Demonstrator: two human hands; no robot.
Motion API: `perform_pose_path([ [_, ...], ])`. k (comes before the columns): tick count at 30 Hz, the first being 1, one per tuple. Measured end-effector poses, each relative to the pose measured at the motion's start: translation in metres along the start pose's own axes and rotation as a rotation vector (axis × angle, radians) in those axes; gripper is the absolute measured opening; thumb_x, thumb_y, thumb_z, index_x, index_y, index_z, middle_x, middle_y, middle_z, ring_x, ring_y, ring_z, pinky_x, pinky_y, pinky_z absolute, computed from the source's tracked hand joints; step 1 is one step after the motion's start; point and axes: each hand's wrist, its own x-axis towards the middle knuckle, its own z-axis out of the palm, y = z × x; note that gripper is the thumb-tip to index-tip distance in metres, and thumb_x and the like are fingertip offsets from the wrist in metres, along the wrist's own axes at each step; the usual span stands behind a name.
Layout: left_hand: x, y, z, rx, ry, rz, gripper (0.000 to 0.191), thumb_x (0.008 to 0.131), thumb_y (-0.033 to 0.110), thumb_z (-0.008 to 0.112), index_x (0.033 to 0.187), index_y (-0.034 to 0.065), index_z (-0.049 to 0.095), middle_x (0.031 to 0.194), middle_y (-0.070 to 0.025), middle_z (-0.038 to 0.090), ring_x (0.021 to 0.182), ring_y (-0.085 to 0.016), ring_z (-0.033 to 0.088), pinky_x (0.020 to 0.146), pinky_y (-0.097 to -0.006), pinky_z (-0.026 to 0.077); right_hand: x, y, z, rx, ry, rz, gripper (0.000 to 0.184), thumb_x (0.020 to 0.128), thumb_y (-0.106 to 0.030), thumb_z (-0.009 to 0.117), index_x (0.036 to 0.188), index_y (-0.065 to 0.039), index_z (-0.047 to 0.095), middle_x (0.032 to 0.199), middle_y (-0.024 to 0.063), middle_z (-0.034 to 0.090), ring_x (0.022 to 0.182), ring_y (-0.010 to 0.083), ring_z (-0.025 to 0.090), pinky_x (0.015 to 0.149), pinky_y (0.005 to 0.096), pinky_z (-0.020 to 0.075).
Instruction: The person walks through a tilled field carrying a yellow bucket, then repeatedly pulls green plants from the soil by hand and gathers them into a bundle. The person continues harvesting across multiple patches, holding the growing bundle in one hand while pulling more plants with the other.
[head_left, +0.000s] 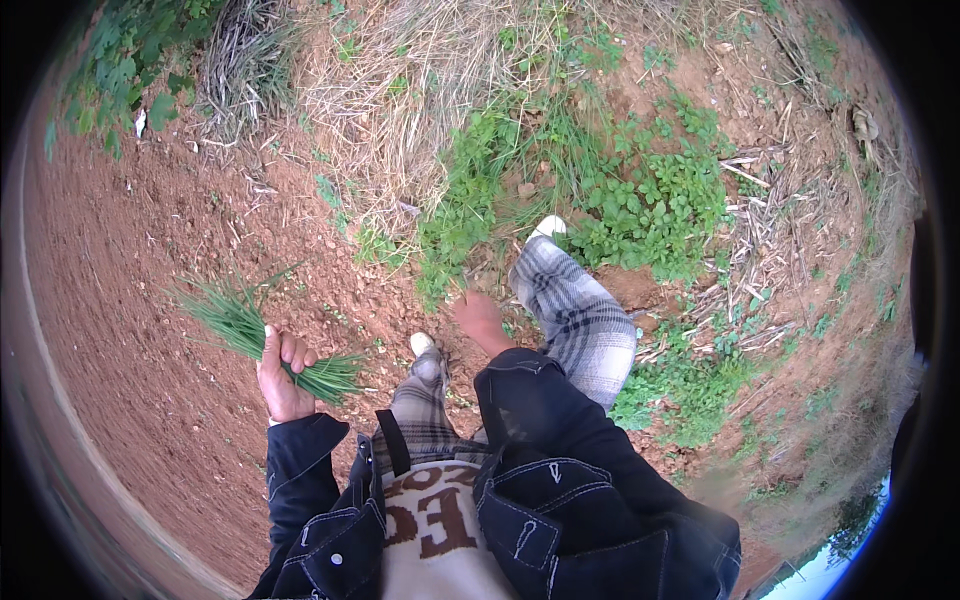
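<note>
My left hand (286, 371) is closed around a bundle of long, thin green leaves (236, 319), which fan out to the upper left and stick out to the lower right of the fist. My right hand (481, 319) is low over the soil between my legs, beside the lower tip of a strip of leafy green plants (457, 232). Its fingers look curled, and whether anything is between them cannot be told. Grass-like green blades (566, 150) grow farther up, beyond my shoe.
Dry straw (390, 97) covers the ground ahead. Low broad-leaved plants (652, 214) grow beside my right shoe (549, 226). Broken dry stalks (757, 247) lie to the right. Bare reddish soil (150, 240) stretches left, with a leafy bush (135, 60) at the upper left.
</note>
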Motion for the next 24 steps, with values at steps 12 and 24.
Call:
perform_pose_path([
  [12,0.032,-0.065,-0.017,-0.003,0.174,-0.31,0.012,0.091,0.019,0.053,0.098,0.0097,0.053,0.075,0.0015,0.05,0.073,-0.013,0.052,0.07,-0.0291,0.046,0.18,0.054,-0.115,0.005,0.386,-0.054,0.026,0.088,-0.023,0.046,0.107,-0.007,0.056,0.092,0.0191,0.063,0.085,0.0375,0.06,0.076,0.0468,0.0463],
  [24,0.022,-0.114,-0.047,0.045,0.41,-0.419,0.013,0.089,0.019,0.054,0.094,0.008,0.05,0.072,-0.0026,0.053,0.066,-0.015,0.053,0.065,-0.033,0.047,0.337,-0.006,-0.131,0.244,0.513,-0.039,0.057,0.084,-0.038,0.054,0.131,-0.012,0.038,0.13,0.0184,0.045,0.116,0.0314,0.048,0.095,0.04,0.0398],
])
